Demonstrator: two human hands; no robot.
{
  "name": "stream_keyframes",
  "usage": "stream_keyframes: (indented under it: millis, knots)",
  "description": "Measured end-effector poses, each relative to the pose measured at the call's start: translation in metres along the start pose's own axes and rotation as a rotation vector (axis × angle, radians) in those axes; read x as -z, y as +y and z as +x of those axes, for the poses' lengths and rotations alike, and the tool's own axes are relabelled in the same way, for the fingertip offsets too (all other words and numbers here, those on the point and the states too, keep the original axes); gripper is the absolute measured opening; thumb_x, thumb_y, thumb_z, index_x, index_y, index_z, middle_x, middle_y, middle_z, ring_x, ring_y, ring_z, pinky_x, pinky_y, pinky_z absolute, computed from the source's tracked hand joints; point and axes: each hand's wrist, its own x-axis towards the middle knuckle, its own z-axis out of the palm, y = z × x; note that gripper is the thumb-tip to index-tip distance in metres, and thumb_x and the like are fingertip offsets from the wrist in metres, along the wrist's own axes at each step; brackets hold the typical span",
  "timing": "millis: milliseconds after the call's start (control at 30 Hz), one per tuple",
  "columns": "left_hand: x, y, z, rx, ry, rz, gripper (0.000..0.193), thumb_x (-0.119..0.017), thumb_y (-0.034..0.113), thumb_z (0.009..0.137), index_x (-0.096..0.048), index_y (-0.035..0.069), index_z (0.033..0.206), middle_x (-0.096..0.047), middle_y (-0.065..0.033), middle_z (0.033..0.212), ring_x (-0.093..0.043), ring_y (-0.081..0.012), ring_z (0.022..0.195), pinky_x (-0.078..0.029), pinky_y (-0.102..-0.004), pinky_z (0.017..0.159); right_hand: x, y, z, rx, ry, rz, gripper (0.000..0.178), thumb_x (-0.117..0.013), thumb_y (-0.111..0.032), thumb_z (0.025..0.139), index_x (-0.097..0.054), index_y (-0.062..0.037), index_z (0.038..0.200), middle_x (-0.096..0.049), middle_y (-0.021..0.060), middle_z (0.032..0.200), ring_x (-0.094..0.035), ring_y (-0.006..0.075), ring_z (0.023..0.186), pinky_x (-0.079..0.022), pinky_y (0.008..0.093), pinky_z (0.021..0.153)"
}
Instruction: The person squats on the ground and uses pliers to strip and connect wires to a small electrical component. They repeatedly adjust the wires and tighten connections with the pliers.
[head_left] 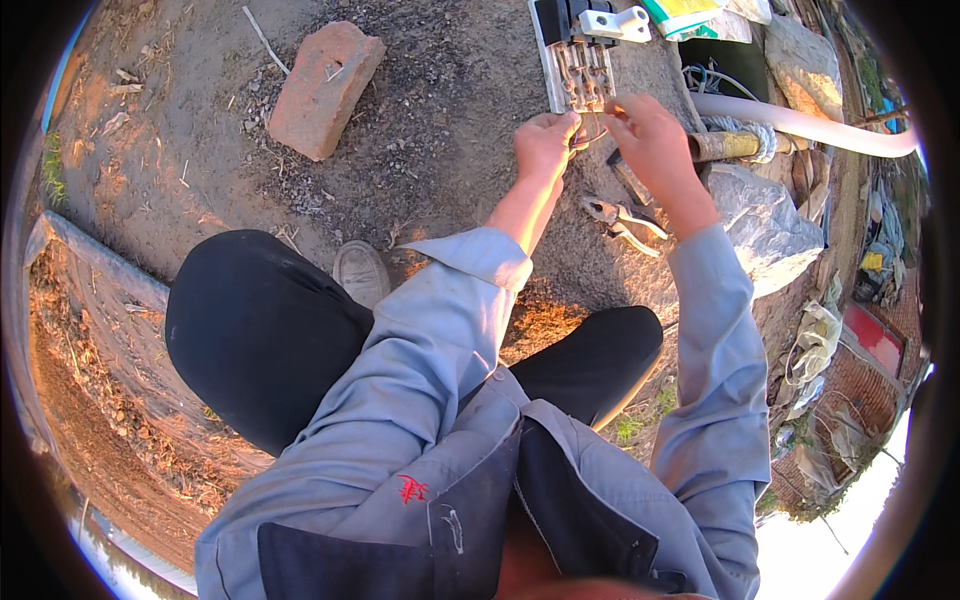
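A knife switch lies on the ground in front of me, with a pale base, bare copper-coloured contacts, a black cover and a white handle at its far end. At its near edge, my left hand is closed, thumb and fingers pinching thin copper-coloured wire. My right hand is bent into a pinch by the switch's near right corner; what sits between its fingertips is hidden. Just below that hand lie pliers with their jaws and handles spread. A dark, light-edged piece is partly covered by my right hand.
A broken brick lies to the left on the dirt. On the right are a pale hose, a rope-wrapped pipe, a pale crumpled bag and a large stone. My bent knees flank the near ground.
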Motion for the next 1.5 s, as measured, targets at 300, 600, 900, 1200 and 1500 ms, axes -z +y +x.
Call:
stream_keyframes:
  millis: [300,600,900,1200,1500]
  knots:
    - [0.002,0.005,-0.002,0.021,-0.025,-0.077,0.025,-0.08,0.02,0.085,-0.063,0.002,0.085,-0.068,-0.0059,0.076,-0.066,-0.0149,0.065,-0.049,-0.0258,0.06,-0.02,-0.032,0.046,0.135,-0.185,-0.468,0.018,-0.064,-0.015,0.083,-0.068,-0.0061,0.098,-0.069,0.0157,0.096,-0.07,0.0353,0.09,-0.056,0.0465,0.075]
    - [0.003,0.002,0.003,0.045,-0.029,-0.03,0.021,-0.076,0.018,0.09,-0.065,0.0,0.089,-0.07,-0.0073,0.078,-0.068,-0.016,0.067,-0.051,-0.0263,0.059,-0.003,-0.034,0.04,0.031,-0.224,-0.378,0.028,-0.065,-0.03,0.087,-0.065,-0.0057,0.101,-0.072,0.0163,0.099,-0.069,0.0354,0.091,-0.054,0.047,0.076]
    - [0.002,0.002,0.003,0.06,-0.02,0.028,0.017,-0.07,0.017,0.094,-0.065,0.001,0.091,-0.071,-0.0069,0.082,-0.07,-0.016,0.069,-0.051,-0.0257,0.058,-0.001,0.039,-0.147,-0.034,-0.353,-0.69,0.053,-0.083,-0.024,0.073,-0.054,-0.0057,0.112,-0.061,0.0116,0.108,-0.062,0.0304,0.106,-0.052,0.0422,0.082]
    - [0.0,0.004,0.004,0.036,0.002,0.029,0.019,-0.069,0.016,0.095,-0.063,-0.001,0.089,-0.07,-0.0092,0.081,-0.069,-0.0171,0.067,-0.051,-0.0265,0.054,-0.009,0.056,-0.158,-0.241,-0.319,-0.096,0.06,-0.07,-0.012,0.074,-0.05,0.0006,0.128,-0.064,0.0166,0.109,-0.064,0.029,0.101,-0.052,0.0404,0.085]
    - [-0.001,0.003,0.002,0.042,0.004,0.004,0.019,-0.07,0.017,0.095,-0.064,0.0,0.091,-0.07,-0.0076,0.082,-0.064,-0.0145,0.064,-0.051,-0.0301,0.056,-0.004,0.001,-0.143,-0.718,-0.481,1.507,0.05,-0.07,-0.038,0.092,-0.058,0.0022,0.119,-0.067,0.0109,0.096,-0.067,0.0152,0.078,-0.056,0.0268,0.065]
